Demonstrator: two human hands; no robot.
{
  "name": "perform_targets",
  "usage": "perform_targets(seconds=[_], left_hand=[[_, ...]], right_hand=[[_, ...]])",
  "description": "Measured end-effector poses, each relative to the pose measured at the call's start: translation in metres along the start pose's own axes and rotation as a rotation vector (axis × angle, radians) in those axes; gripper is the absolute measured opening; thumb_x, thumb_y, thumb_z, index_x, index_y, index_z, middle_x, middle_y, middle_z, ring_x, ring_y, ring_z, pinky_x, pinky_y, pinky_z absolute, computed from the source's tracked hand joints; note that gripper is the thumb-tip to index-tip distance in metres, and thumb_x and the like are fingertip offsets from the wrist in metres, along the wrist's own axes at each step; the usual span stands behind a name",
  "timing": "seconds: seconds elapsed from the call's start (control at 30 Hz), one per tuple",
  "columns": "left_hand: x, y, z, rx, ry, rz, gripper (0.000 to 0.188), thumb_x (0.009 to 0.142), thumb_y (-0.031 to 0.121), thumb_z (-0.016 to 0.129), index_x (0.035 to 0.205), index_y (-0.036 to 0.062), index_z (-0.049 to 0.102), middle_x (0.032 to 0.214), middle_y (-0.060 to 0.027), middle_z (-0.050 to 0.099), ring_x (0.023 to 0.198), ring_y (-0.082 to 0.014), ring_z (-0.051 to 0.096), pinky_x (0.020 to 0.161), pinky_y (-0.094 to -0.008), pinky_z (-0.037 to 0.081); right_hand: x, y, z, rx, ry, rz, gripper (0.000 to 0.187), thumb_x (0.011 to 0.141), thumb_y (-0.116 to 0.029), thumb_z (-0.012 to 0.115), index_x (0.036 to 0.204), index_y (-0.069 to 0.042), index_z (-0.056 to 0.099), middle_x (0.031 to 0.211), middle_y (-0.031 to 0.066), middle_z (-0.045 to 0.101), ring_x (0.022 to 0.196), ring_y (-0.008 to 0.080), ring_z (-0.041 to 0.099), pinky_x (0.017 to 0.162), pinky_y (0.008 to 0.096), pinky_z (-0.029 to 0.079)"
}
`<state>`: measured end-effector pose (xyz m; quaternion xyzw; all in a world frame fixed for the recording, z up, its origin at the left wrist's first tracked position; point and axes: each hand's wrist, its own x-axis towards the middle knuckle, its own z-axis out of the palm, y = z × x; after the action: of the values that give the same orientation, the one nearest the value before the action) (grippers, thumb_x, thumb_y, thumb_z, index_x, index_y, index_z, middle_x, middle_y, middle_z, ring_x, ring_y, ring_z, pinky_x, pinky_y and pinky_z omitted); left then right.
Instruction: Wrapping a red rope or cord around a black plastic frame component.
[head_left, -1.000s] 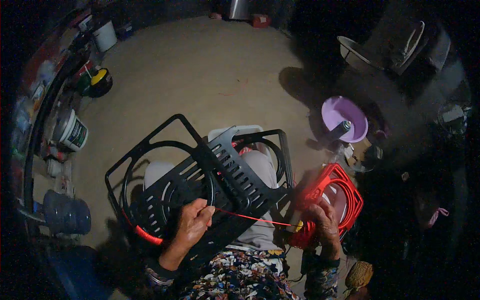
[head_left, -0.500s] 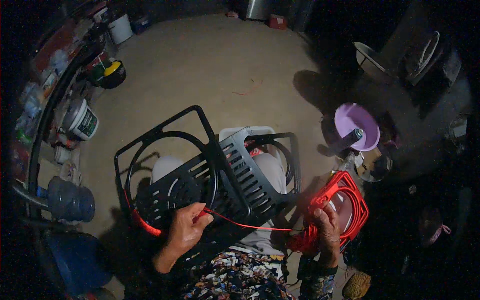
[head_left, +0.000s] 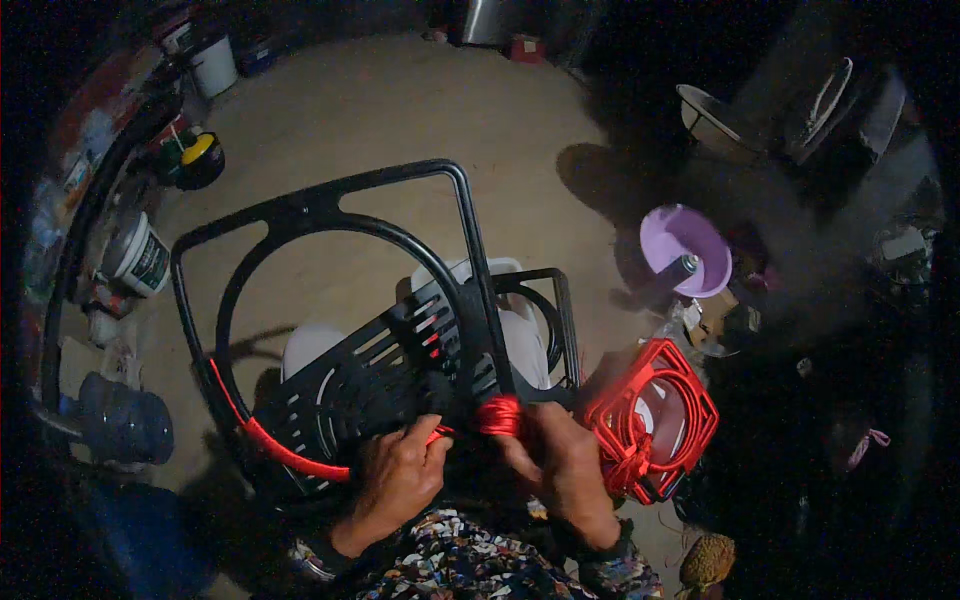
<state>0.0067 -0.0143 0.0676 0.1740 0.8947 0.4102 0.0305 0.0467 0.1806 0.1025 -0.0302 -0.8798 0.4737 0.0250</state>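
Observation:
A large black frame point(head_left: 350, 238) with a round ring and a slatted panel point(head_left: 370, 365) lies tilted across my lap. Glossy red cord point(head_left: 290, 458) is wound tightly round the lower left of its ring. My left hand point(head_left: 405, 465) is closed in front of the slats, pinching a strand of this cord at the fingertips. Close beside it, my right hand point(head_left: 565, 460) grips a small bundle of red cord point(head_left: 500, 415). Just right of that hand rests a smaller frame point(head_left: 680, 375) covered in red cord. A second black frame point(head_left: 562, 310) sits partly hidden behind the large one.
A purple basin point(head_left: 715, 245) with a dark spray can point(head_left: 665, 278) stands at the right. Along the left are a white bucket point(head_left: 138, 255), a clear blue water jug point(head_left: 125, 420) and a black pot point(head_left: 203, 165). Bare floor point(head_left: 390, 110) stretches ahead.
My right hand has moved left from the red-corded frame to near my left hand, with the cord bundle. The large black frame has been raised and turned.

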Motion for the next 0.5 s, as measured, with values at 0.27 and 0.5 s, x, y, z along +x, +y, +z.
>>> perform_targets(seconds=[0.27,0.5], left_hand=[[0.006,-0.027,0.029,-0.030,0.094,0.003,0.021,0.083,0.013,0.061,0.099,-0.0008,0.061,0.078,-0.0217,0.064,0.072,-0.0395,0.063,0.066,-0.0456,0.049],[0.008,-0.036,0.028,-0.121,0.137,-0.006,0.017,0.082,0.011,0.062,0.097,0.0020,0.060,0.070,-0.0209,0.062,0.067,-0.0396,0.062,0.057,-0.0474,0.046]], right_hand=[[0.031,0.028,0.055,-0.695,0.056,-0.253,0.030,0.078,-0.025,0.068,0.101,-0.010,0.055,0.089,0.0108,0.053,0.075,0.0314,0.059,0.057,0.0413,0.049],[0.014,0.019,0.044,-0.716,-0.012,-0.323,0.056,0.075,-0.006,0.058,0.129,-0.009,0.046,0.102,0.0157,0.050,0.091,0.0341,0.054,0.068,0.0405,0.053]])
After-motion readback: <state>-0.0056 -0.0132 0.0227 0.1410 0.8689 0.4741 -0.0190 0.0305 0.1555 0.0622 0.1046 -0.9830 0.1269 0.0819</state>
